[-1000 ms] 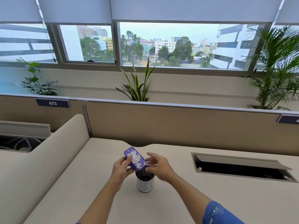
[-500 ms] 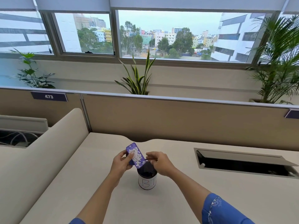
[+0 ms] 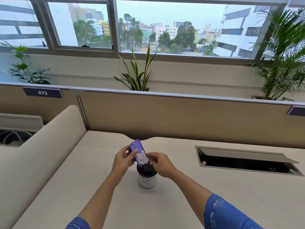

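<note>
A small cylindrical container with a white label marked "B1" and a dark open mouth stands on the beige desk. Above its mouth I hold a purple phone case with white flowers, tilted steeply with its lower end dipping into the opening. My left hand grips the case's left edge, thumb across its back. My right hand pinches the case's lower right edge just over the container's rim.
An open cable hatch with a raised lid is set into the desk at the right. A curved beige divider borders the left side, and a tan partition with plants behind it runs along the back.
The phone case has tipped from nearly flat to steeply upright, its lower end sinking toward the container's mouth. Both hands stayed on it. The camera view dropped a little.
</note>
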{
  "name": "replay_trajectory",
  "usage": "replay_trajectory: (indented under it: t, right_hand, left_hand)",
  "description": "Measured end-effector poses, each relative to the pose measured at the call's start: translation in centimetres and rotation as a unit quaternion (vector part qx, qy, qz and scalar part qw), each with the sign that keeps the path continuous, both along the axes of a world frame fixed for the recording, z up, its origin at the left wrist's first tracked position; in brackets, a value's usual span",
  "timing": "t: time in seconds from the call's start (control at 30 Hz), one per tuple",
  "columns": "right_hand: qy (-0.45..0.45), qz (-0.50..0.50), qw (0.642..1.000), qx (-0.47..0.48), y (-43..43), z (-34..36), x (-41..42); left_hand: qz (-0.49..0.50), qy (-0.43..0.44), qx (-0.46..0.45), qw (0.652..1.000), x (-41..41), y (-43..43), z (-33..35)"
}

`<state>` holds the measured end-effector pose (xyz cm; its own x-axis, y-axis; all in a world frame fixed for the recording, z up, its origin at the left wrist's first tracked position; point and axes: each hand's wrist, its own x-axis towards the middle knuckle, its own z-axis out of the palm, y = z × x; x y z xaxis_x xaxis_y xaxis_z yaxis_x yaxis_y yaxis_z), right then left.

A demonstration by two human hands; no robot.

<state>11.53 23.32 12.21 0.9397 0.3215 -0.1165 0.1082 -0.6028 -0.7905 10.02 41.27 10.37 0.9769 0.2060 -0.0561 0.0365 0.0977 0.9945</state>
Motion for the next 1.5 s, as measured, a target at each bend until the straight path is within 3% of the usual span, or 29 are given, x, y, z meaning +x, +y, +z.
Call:
replay_trajectory:
  t: [1.33,1.5]
  right_hand:
    - [-0.016,-0.020,0.999,0.036,-0.7,0.7,-0.5]
    - [-0.080,-0.027,0.996,0.028,-0.6,1.3,-0.6]
  left_hand:
    - [0.001,-0.011,-0.008,1.000,0.0,-0.8,0.5]
    - [0.009,-0.003,0.003,1.000,-0.3,-0.8,0.6]
